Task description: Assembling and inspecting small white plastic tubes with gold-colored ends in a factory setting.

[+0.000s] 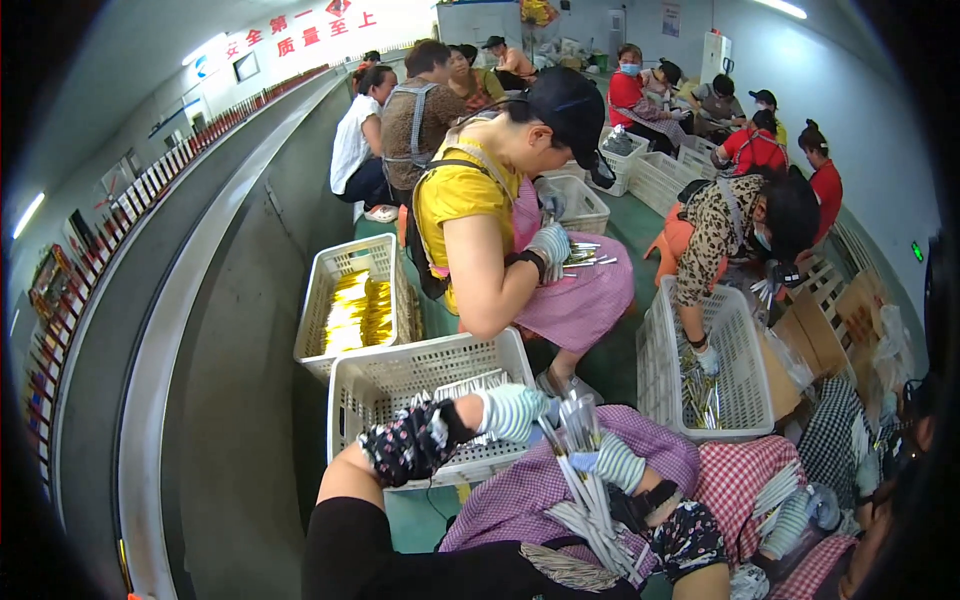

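Observation:
My left hand [512, 412], in a white glove with green-grey stripes, reaches in from the left with its fingers closed at the edge of a clear plastic sleeve [578, 418]; what lies between the fingertips is hidden. My right hand [620, 464], gloved alike, closes around a bundle of thin white sticks [588, 492] just below the sleeve. The sticks slant down over my lap, on a purple checked apron [500, 500]. A bunch of pale strings [570, 568] lies nearer to me. Whether the sleeve encloses the stick tops is unclear.
White plastic crates stand around: one with white sticks [345, 400] beside my left arm, one with gold packets [310, 325] behind it, another [745, 350] at right. A co-worker in yellow [465, 205] sits ahead; others sit close at right. A long metal trough [235, 300] runs along the left.

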